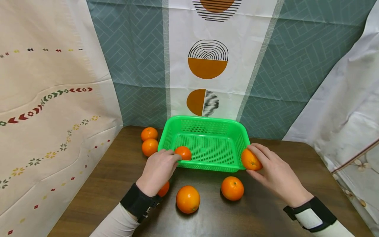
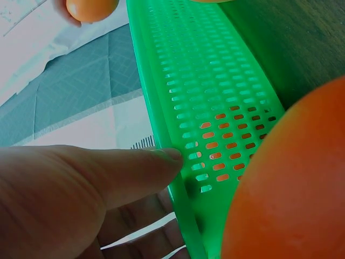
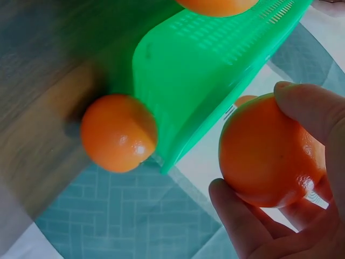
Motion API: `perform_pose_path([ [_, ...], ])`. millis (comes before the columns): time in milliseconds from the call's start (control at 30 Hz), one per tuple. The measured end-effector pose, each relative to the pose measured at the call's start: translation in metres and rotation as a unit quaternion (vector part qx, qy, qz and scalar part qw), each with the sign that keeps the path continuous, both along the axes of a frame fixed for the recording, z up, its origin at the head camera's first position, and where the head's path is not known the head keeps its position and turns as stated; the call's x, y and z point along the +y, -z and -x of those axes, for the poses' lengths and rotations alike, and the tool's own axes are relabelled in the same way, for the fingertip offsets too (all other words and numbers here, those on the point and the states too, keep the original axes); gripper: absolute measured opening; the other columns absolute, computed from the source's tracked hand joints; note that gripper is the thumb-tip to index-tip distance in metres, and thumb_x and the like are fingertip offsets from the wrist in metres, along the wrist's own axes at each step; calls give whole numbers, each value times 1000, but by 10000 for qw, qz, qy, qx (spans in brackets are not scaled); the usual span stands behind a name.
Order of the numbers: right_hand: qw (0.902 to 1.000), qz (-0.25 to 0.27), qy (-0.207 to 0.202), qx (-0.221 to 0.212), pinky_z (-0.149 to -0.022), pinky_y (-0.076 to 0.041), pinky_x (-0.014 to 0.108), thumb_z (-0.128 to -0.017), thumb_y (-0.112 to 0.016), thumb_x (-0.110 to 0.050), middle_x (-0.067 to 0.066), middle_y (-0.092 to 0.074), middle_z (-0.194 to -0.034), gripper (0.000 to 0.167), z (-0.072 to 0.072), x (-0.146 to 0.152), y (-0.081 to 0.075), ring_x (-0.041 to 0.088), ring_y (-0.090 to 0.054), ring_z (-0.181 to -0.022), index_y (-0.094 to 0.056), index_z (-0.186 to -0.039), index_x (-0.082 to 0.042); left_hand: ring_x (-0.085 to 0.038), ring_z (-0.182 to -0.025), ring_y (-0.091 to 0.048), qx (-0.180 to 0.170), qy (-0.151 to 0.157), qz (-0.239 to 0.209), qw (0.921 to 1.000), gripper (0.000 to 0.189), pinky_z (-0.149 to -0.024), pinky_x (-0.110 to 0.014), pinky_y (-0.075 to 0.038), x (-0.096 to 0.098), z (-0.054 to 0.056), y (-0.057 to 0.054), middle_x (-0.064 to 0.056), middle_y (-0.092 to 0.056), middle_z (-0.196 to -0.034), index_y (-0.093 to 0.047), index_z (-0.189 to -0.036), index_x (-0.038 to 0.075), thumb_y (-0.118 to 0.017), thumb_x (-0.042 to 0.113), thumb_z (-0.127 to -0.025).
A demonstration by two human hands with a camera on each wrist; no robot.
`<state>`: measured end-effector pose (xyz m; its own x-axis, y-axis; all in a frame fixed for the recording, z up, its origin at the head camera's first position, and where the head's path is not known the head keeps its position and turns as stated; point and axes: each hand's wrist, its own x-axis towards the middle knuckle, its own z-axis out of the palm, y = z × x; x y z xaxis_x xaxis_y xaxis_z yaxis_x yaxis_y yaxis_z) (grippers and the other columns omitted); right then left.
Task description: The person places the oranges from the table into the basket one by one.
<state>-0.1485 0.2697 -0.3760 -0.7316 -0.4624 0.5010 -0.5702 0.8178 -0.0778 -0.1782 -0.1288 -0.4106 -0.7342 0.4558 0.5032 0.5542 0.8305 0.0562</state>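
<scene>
A green plastic basket (image 1: 204, 166) with perforated walls stands on the wooden table. My left hand (image 1: 160, 171) pinches its front rim near the left corner; in the left wrist view the thumb (image 2: 135, 175) lies on one side of the rim, the fingers on the other. Inside the basket, beside those fingers, lies one orange (image 1: 183, 153). My right hand (image 1: 275, 172) holds another orange (image 1: 251, 159) at the basket's front right corner. The right wrist view shows this held orange (image 3: 272, 154) between thumb and fingers, above the rim.
Two oranges (image 1: 149, 134) sit left of the basket. In front are an orange (image 1: 188, 199) near the middle, another orange (image 1: 232, 188) to the right, and a partly hidden orange (image 1: 164, 189) beside my left wrist. Patterned cloth (image 1: 139, 65) hangs behind the table (image 1: 103, 184).
</scene>
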Motion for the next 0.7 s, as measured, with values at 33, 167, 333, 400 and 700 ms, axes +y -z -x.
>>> perform_pose_path([
  [33,10000,-10,-13,-8,-88,-63,57,-78,-103,-16,15,-59,-148,86,2,-1,0,37,-66,-116,-59,-152,-5,-22,-73,-60,-8,-2,6,10000,20,-63,-30,-50,0,0,0,3,-64,-81,-80,-93,17,-97,9,-85],
  [167,10000,-22,-68,-56,-89,-63,57,-80,-102,-17,17,-59,-148,85,8,-6,-1,38,-67,-118,-59,-152,-4,-22,-73,-60,-40,-24,46,10000,20,-63,-30,-50,0,0,1,3,-64,-81,-80,-94,17,-97,10,-85],
  [333,9997,46,-25,-220,-90,-63,57,-82,-100,-18,16,-59,-149,83,16,-16,1,38,-66,-121,-58,-152,-6,-22,-73,-60,1,-15,10,10000,20,-62,-30,-49,-1,1,2,3,-63,-80,-80,-93,18,-97,9,-85],
  [400,9995,88,-39,-310,-91,-63,56,-82,-100,-17,16,-59,-149,83,18,-20,2,37,-66,-121,-58,-153,-5,-21,-72,-60,29,13,-26,10000,20,-61,-30,-49,0,1,2,4,-63,-80,-80,-92,18,-96,9,-85],
  [700,9992,227,-131,-314,-92,-63,53,-83,-100,-18,15,-60,-147,83,26,-30,1,35,-67,-122,-58,-153,-4,-21,-71,-60,108,11,-55,9999,20,-59,-30,-49,0,2,3,4,-63,-79,-80,-92,19,-96,9,-85],
])
